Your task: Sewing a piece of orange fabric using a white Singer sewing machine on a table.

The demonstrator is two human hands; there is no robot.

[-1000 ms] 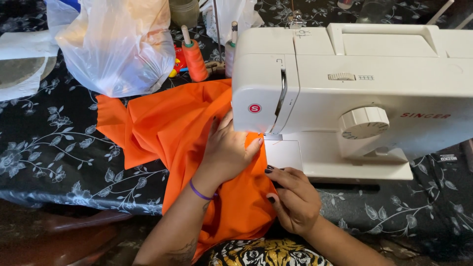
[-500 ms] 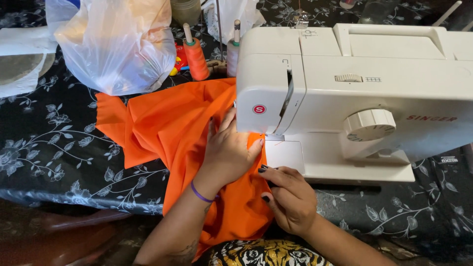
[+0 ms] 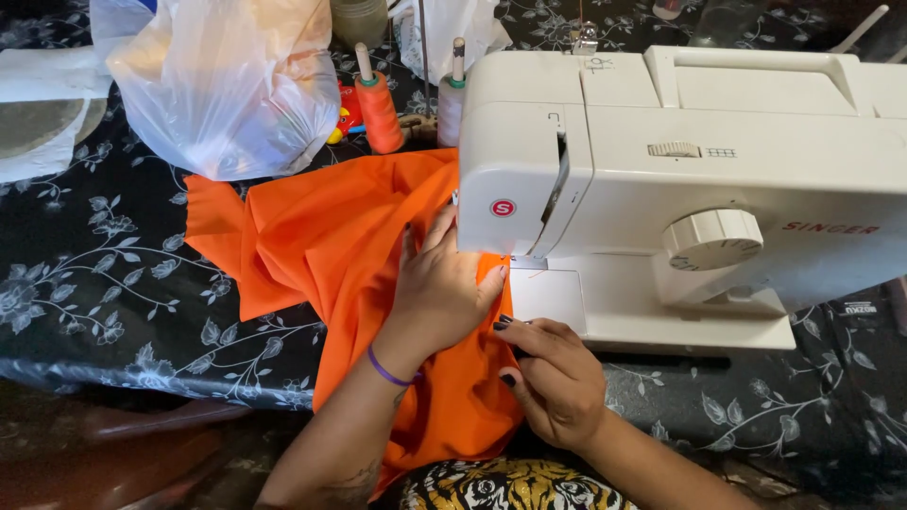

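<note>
L hand [image 3: 439, 293] flat, fingers spread on orange fabric [image 3: 321, 236] at sewing machine [image 3: 680, 189] needle; R hand [image 3: 557, 378] pinches near edge. Most fabric left of needle, unsewn by look.

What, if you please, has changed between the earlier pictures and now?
Little: the right hand has edged slightly left along the orange fabric, toward the left hand. The left hand stays flat on the fabric beside the white sewing machine; nothing was picked up or let go.

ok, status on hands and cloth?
Left hand flat on orange cloth. Right hand pinching its edge by sewing machine. Nothing blocking.
</note>
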